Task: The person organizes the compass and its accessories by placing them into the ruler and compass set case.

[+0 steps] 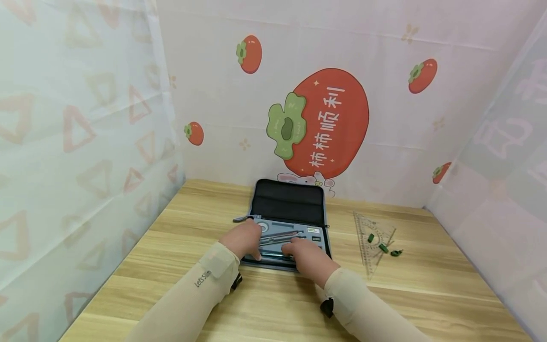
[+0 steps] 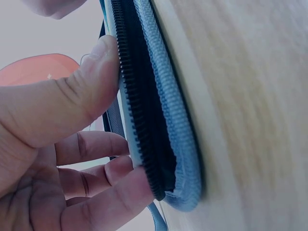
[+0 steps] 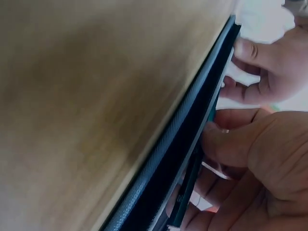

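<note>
Dark green pencil (image 3: pixel 186 197): long axis left-right, along the case's (image 1: pixel 287 204) near side
Right hand (image 1: pixel 312 260): nearer, pinching it
Left hand (image 1: pixel 243 237): fingers loosely spread, touching the case

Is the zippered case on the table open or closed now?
Open: in the head view, its black-lined lid is turned back, and the blue-grey tray with slim tools lies exposed.
</note>
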### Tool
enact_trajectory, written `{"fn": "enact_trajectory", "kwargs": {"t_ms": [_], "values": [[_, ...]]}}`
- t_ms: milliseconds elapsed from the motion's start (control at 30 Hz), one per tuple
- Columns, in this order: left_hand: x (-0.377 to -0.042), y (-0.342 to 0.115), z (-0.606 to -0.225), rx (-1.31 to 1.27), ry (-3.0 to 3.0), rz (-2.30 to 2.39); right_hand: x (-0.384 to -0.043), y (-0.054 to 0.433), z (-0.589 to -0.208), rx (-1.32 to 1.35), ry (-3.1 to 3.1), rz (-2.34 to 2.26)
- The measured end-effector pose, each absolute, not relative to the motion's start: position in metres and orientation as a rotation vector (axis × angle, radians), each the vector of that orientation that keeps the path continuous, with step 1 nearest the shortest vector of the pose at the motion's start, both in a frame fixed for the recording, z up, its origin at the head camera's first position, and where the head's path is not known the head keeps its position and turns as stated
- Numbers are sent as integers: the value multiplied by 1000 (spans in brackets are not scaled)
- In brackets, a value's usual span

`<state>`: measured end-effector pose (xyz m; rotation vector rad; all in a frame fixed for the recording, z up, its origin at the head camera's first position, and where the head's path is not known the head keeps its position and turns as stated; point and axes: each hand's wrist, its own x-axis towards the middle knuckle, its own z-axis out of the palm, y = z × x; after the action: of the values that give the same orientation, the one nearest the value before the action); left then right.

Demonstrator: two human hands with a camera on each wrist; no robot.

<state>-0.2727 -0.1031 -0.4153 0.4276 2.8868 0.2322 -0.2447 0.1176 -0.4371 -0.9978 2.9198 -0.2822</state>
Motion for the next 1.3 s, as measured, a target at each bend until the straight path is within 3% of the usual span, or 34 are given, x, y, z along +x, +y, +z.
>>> {"fn": "enact_trajectory", "kwargs": {"t_ms": [433, 733, 1300], "values": [[-273, -105, -419, 414, 2882, 228, -247, 108, -435, -1134, 2976, -95], [-274, -105, -419, 409, 2887, 240, -246, 99, -433, -1090, 2992, 162], [-275, -102, -418, 408, 2890, 183, -253, 130, -419, -975, 2969, -261]]}}
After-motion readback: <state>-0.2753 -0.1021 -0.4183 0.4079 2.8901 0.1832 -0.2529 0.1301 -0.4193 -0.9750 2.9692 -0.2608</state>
